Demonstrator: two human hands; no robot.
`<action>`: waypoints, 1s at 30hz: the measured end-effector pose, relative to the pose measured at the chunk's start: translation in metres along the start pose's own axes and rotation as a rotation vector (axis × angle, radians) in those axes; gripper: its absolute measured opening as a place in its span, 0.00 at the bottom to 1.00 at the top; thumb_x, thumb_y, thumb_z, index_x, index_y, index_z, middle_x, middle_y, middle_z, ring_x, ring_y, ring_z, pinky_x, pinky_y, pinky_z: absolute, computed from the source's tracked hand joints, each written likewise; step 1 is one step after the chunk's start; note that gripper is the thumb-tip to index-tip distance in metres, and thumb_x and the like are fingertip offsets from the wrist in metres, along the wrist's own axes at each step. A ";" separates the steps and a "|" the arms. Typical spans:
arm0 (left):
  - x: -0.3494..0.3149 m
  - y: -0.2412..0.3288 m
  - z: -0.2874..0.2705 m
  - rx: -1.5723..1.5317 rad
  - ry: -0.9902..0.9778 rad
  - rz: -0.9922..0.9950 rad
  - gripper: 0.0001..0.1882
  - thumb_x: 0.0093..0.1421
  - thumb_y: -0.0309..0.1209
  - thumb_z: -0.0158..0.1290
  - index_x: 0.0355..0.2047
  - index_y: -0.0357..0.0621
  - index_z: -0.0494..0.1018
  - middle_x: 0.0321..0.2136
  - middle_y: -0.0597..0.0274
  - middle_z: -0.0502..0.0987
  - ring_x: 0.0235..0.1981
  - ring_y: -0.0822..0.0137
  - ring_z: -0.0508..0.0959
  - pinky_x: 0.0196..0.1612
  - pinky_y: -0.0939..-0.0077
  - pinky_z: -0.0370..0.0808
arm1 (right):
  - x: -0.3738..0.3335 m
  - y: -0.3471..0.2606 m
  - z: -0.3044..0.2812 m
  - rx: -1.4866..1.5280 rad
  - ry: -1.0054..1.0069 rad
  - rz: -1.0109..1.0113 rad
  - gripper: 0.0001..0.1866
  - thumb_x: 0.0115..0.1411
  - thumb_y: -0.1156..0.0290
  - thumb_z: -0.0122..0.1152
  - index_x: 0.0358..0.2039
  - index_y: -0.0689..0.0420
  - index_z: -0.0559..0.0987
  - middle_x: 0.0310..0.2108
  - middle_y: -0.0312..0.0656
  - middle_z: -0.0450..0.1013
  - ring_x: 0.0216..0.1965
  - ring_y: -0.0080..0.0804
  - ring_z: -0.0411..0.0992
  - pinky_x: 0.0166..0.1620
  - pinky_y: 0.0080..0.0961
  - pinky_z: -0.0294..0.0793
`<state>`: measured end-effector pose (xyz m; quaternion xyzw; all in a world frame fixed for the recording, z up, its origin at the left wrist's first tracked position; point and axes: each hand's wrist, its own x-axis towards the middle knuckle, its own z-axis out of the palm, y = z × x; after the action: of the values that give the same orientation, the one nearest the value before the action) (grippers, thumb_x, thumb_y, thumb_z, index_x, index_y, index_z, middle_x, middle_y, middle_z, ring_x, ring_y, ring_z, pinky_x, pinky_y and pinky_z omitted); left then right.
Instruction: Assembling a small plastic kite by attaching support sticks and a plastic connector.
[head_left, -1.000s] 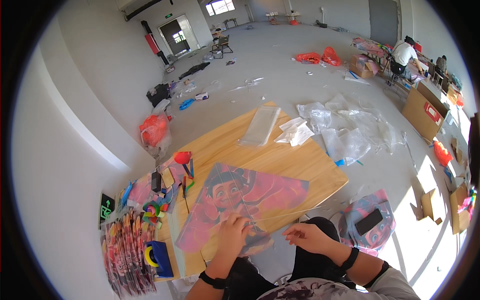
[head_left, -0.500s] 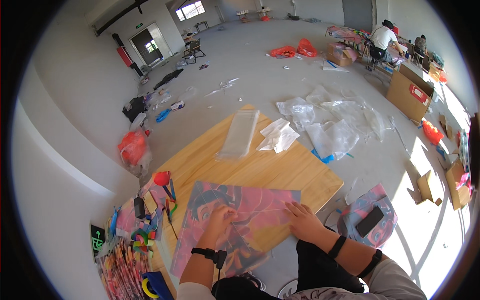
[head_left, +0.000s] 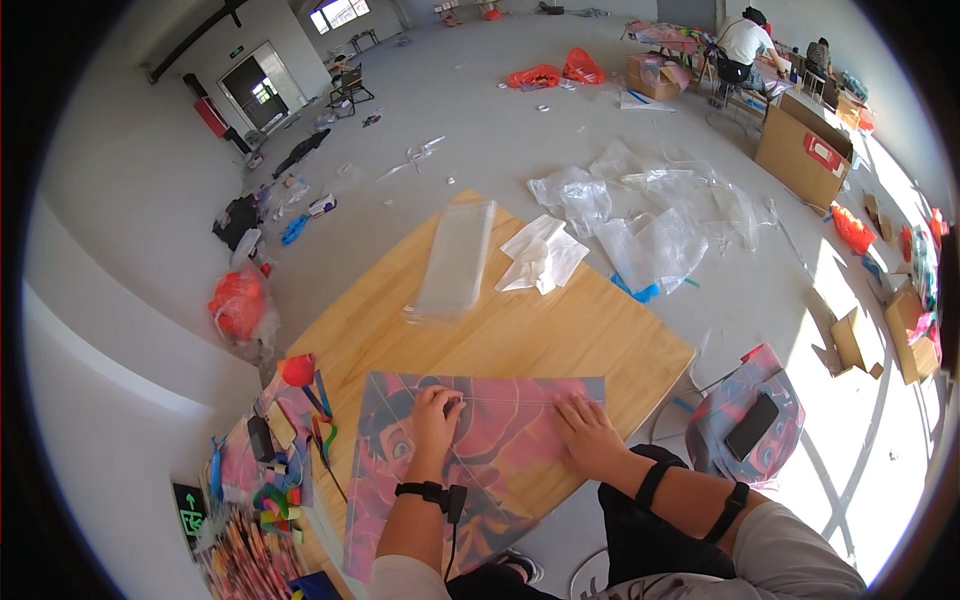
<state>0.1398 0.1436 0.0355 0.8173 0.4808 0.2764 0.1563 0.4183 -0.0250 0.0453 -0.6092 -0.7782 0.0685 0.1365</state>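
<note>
Lower centre: printed sheet [head_left: 497,440], to my eye light, limp, best held by edges; left hand [head_left: 436,415] curled, hold unclear; right hand [head_left: 590,432] flat upon it

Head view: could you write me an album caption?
Left hand and right hand on a cartoon-printed sheet atop a pale wooden table.

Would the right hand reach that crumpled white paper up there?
Probably yes, with a stretch: the right hand rests on the printed sheet, and only bare wooden tabletop lies between that sheet and the crumpled white paper.
</note>
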 end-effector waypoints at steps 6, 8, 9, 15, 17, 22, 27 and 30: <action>-0.004 0.023 0.011 0.242 0.230 0.023 0.14 0.54 0.27 0.63 0.43 0.45 0.80 0.44 0.57 0.78 0.49 0.51 0.75 0.54 0.58 0.70 | 0.016 -0.001 0.017 -0.015 0.018 0.070 0.41 0.55 0.58 0.63 0.67 0.63 0.62 0.70 0.48 0.54 0.72 0.50 0.51 0.71 0.48 0.51; -0.015 0.024 0.022 0.229 0.195 -0.058 0.17 0.59 0.26 0.57 0.50 0.40 0.76 0.52 0.53 0.75 0.57 0.49 0.72 0.60 0.55 0.66 | 0.019 0.001 0.018 -0.032 -0.007 0.086 0.42 0.56 0.58 0.63 0.67 0.62 0.61 0.71 0.47 0.53 0.73 0.48 0.49 0.72 0.47 0.49; -0.018 0.026 0.027 0.231 0.190 -0.057 0.17 0.59 0.26 0.57 0.50 0.40 0.76 0.52 0.53 0.75 0.57 0.49 0.72 0.60 0.55 0.66 | 0.020 0.003 0.016 -0.014 0.012 0.080 0.40 0.58 0.59 0.60 0.67 0.62 0.62 0.71 0.47 0.54 0.72 0.48 0.50 0.72 0.47 0.49; -0.026 0.026 0.044 0.314 0.101 0.046 0.21 0.65 0.30 0.49 0.56 0.32 0.70 0.58 0.48 0.71 0.64 0.47 0.66 0.66 0.50 0.59 | 0.018 0.008 0.015 0.062 0.082 0.070 0.38 0.57 0.60 0.59 0.67 0.62 0.63 0.70 0.46 0.57 0.72 0.46 0.52 0.72 0.46 0.49; -0.028 0.028 0.044 0.246 0.126 0.010 0.20 0.65 0.29 0.48 0.55 0.32 0.70 0.58 0.47 0.70 0.63 0.45 0.66 0.65 0.50 0.59 | 0.017 0.010 0.015 0.073 0.090 0.071 0.38 0.57 0.61 0.59 0.66 0.61 0.63 0.69 0.46 0.57 0.72 0.46 0.52 0.72 0.45 0.49; -0.027 0.040 0.042 0.261 0.102 0.019 0.20 0.64 0.29 0.49 0.54 0.33 0.71 0.58 0.48 0.70 0.62 0.45 0.66 0.65 0.51 0.60 | 0.023 0.015 0.011 0.078 0.066 0.047 0.37 0.56 0.63 0.60 0.66 0.61 0.65 0.69 0.46 0.58 0.72 0.46 0.52 0.72 0.45 0.48; -0.024 0.044 0.040 0.275 0.098 0.054 0.19 0.64 0.29 0.49 0.54 0.36 0.72 0.57 0.50 0.70 0.61 0.47 0.67 0.64 0.52 0.60 | 0.028 0.017 0.010 0.150 0.077 0.063 0.36 0.56 0.63 0.60 0.65 0.61 0.65 0.69 0.45 0.58 0.72 0.44 0.52 0.73 0.45 0.48; -0.025 0.041 0.041 0.275 0.076 0.071 0.19 0.64 0.29 0.49 0.55 0.36 0.72 0.58 0.51 0.70 0.61 0.48 0.68 0.64 0.52 0.60 | 0.029 0.016 0.012 0.164 0.087 0.069 0.35 0.56 0.64 0.60 0.64 0.60 0.66 0.70 0.45 0.57 0.72 0.43 0.51 0.73 0.45 0.48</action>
<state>0.1835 0.1023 0.0168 0.8364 0.4905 0.2443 0.0148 0.4228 0.0074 0.0329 -0.6247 -0.7419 0.1102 0.2172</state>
